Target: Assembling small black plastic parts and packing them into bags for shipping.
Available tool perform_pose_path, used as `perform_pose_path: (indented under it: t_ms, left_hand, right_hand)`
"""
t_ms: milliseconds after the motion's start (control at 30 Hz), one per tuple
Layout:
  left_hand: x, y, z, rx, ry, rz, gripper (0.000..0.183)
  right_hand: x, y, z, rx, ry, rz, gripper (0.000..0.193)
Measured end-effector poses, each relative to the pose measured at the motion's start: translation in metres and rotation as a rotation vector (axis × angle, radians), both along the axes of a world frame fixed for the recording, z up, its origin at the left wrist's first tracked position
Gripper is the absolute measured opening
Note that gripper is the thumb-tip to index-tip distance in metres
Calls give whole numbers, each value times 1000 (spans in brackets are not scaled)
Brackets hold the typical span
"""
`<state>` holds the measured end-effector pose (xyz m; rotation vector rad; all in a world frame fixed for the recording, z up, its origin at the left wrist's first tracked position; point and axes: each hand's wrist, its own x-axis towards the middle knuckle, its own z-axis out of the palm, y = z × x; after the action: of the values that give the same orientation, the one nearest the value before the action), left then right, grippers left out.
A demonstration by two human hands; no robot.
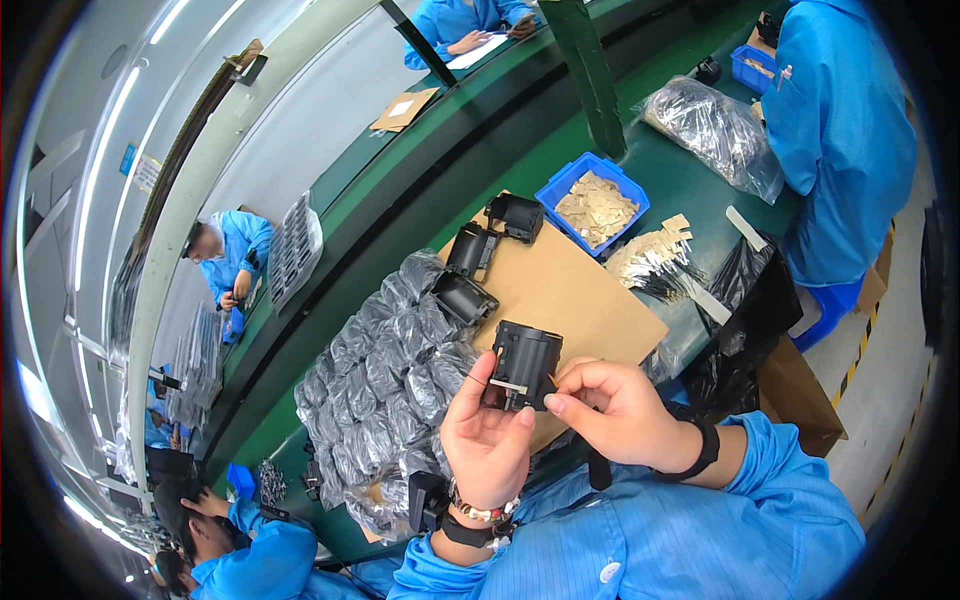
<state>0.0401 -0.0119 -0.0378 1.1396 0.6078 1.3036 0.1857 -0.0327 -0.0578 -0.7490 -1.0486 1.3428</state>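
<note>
My left hand (488,440) is wrapped round a black cylindrical plastic housing (527,352), held tilted above the cardboard. A small pale metal-looking part shows low on its side. At the housing's lower right edge, my right hand (615,408) pinches with thumb and forefinger. A tiny amber sliver shows at those fingertips, too small to name. Just beyond my hands, similar black housings (463,297) lie along the left side of a brown cardboard sheet (590,300). Many plastic-wrapped dark units (385,395) are packed in rows to the left.
A blue bin (548,192) holds small beige pieces. Beside it lie a pile of beige tabs with dark wires (650,258) and a clear plastic bag (712,130). A green post (588,75) rises behind. Co-workers in blue sit around; one sleeve (835,140) is close at right.
</note>
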Motion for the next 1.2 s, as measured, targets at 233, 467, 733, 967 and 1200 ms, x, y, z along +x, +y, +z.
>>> perform_pose_path:
  t_ms: [233,467,733,967,1200]
  left_hand:
    - [-2,0,-6,-31,13,50,60]
    - [-6,0,-9,-67,-61,64,58]
    - [-5,-3,-8,-139,-116,28,60]
    - [-1,-2,-6,-176,-144,18,61]
    - [1,-1,-5,-200,-151,19,59]
  right_hand:
    - [-3,2,-2,-56,-56,13,2]
    - [10,7,16,180,-494,-197,9]
    - [7,12,12,205,-333,-284,7]
    - [8,13,8,64,-254,-215,5]
    - [11,18,0,261,-482,-395,19]
